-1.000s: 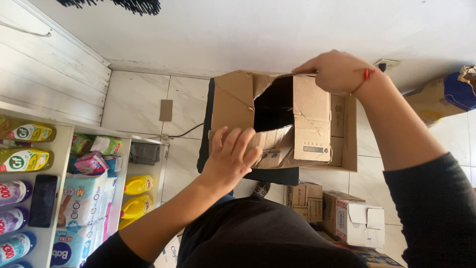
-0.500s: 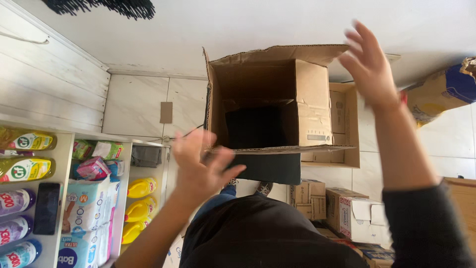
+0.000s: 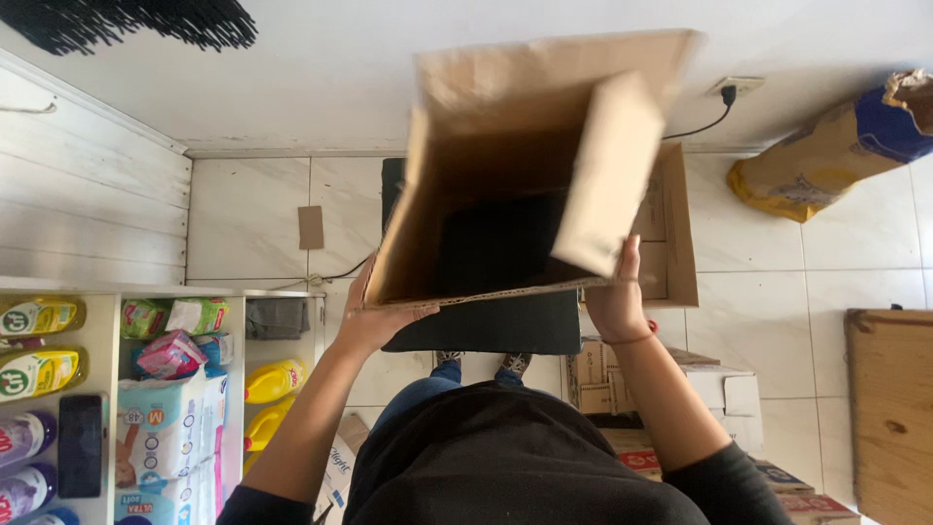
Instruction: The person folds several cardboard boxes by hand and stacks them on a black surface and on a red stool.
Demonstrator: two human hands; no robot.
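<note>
An open cardboard box (image 3: 525,185) is held up in front of the person, above the tiled floor (image 3: 253,214), with its open mouth turned toward the camera so that the dark inside is seen. The left hand (image 3: 374,316) is pressed against the lower left edge of the box, the palm under the corner and the fingers wrapped up along the side wall. The right hand (image 3: 614,297) is set against the lower right edge, the fingers laid flat and held together on the outside of the box, with a thin red band seen at the wrist. One flap (image 3: 612,175) on the right side is folded inward over the opening. Behind the held box, a second open carton (image 3: 671,233) is seen on the floor, and a flat black object (image 3: 486,326) lies just under the box's lower edge. White shelves (image 3: 107,321) at the left are filled with yellow bottles (image 3: 272,379), soft packets and bottles of cleaner. A yellow and blue sack (image 3: 826,146) lies at the upper right, and small cartons (image 3: 719,399) are stacked near the person's right arm.
</note>
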